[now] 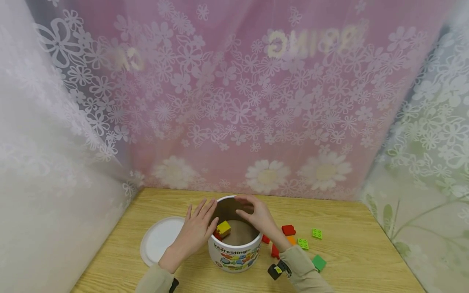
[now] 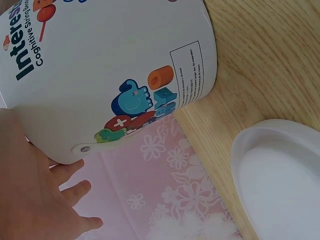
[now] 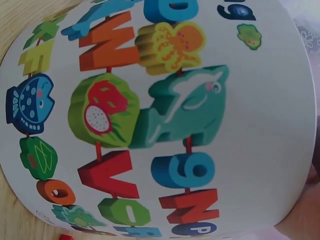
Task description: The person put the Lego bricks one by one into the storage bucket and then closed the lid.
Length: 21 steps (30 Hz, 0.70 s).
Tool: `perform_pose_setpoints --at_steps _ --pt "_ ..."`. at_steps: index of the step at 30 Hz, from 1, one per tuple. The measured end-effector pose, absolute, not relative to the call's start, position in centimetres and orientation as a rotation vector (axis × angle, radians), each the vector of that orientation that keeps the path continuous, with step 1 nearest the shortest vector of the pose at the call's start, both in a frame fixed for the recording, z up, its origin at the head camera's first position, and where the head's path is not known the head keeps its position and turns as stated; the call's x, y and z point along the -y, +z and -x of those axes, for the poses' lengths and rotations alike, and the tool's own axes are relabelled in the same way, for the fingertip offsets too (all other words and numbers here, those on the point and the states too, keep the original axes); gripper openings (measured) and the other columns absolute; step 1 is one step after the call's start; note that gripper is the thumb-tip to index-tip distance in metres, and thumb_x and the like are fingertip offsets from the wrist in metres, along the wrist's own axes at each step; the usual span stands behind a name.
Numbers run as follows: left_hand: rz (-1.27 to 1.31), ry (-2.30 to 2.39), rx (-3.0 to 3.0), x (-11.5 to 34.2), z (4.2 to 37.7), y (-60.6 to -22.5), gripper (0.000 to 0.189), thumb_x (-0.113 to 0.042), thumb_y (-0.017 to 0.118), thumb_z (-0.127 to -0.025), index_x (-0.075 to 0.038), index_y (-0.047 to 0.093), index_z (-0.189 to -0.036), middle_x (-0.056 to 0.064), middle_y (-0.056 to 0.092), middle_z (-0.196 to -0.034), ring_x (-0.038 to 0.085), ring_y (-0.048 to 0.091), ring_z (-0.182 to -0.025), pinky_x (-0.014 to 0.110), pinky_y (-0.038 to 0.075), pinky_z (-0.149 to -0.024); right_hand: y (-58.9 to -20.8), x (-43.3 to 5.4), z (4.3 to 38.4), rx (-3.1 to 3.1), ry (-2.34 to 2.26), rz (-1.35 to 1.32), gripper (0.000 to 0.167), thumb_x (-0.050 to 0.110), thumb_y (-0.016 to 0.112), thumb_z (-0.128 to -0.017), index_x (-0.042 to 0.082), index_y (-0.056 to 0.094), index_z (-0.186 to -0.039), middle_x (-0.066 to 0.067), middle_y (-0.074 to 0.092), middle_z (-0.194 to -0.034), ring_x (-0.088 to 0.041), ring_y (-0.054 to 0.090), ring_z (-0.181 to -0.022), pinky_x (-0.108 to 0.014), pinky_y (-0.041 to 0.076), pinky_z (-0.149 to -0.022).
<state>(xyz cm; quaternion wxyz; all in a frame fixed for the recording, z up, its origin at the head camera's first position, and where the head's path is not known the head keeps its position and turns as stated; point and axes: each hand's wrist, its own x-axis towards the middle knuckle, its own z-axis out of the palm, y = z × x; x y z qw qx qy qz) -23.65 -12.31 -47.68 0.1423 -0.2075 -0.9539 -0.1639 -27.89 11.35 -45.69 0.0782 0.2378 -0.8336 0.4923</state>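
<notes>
A white round bucket [image 1: 234,260] with printed letters and animals stands upright on the table. Inside, against its left wall, lie a yellow block [image 1: 224,228] and a partly hidden red block [image 1: 217,235]. My left hand [image 1: 198,228] is at the bucket's left rim, fingers extended; in the left wrist view its fingers are spread beside the bucket wall. My right hand [image 1: 259,215] is over the right rim, thumb and fingers apart with nothing seen between them. Most of it is out of the right wrist view, where the printed bucket wall fills the frame.
A white round lid [image 1: 161,238] lies left of the bucket. Right of it are several toy bricks: red [image 1: 288,230], orange [image 1: 291,240], light green [image 1: 316,233] and dark green [image 1: 319,263]. Flowered curtains [image 1: 238,101] hang behind and at both sides.
</notes>
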Motion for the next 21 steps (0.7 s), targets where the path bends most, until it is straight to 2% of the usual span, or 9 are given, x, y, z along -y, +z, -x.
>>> perform_pose_setpoints --at_steps 3,8,14,21 --pt "0.594 -0.461 2.763 12.3 23.7 -47.7 0.059 -0.041 0.043 -0.109 -0.01 0.036 -0.159 0.005 0.034 -0.164 0.031 0.024 -0.153 0.065 0.013 -0.12 -45.7 -11.5 27.8 2.482 1.505 -0.715 0.042 0.005 0.077 -0.09 0.007 0.067 -0.13 -0.012 0.068 -0.127 -0.034 0.064 -0.117 -0.054 0.052 -0.099" --pt "0.595 -0.467 2.765 12.3 23.8 -47.7 0.06 -0.042 0.042 -0.109 -0.01 0.036 -0.159 0.005 0.035 -0.163 0.031 0.025 -0.153 0.064 0.012 -0.121 -45.8 -11.7 28.0 2.428 1.535 -0.782 0.042 0.005 0.076 -0.09 0.005 0.066 -0.131 -0.015 0.068 -0.127 -0.042 0.063 -0.116 -0.057 0.051 -0.097" --pt "0.593 -0.481 2.768 12.3 23.7 -47.7 0.06 -0.043 0.043 -0.108 -0.011 0.037 -0.158 0.005 0.035 -0.163 0.029 0.023 -0.154 0.063 0.011 -0.122 -45.5 -12.0 27.8 2.411 1.567 -0.754 0.041 0.004 0.076 -0.09 0.006 0.066 -0.131 -0.014 0.068 -0.126 -0.043 0.062 -0.116 -0.055 0.051 -0.098" --pt "0.599 -0.465 2.753 12.3 23.7 -47.7 0.06 -0.041 0.044 -0.108 -0.009 0.038 -0.158 0.006 0.036 -0.162 0.033 0.027 -0.152 0.065 0.014 -0.12 -44.2 -13.2 27.2 2.382 1.641 -0.726 0.043 0.007 0.075 -0.091 0.004 0.065 -0.133 -0.015 0.065 -0.13 -0.043 0.058 -0.121 -0.058 0.048 -0.102"
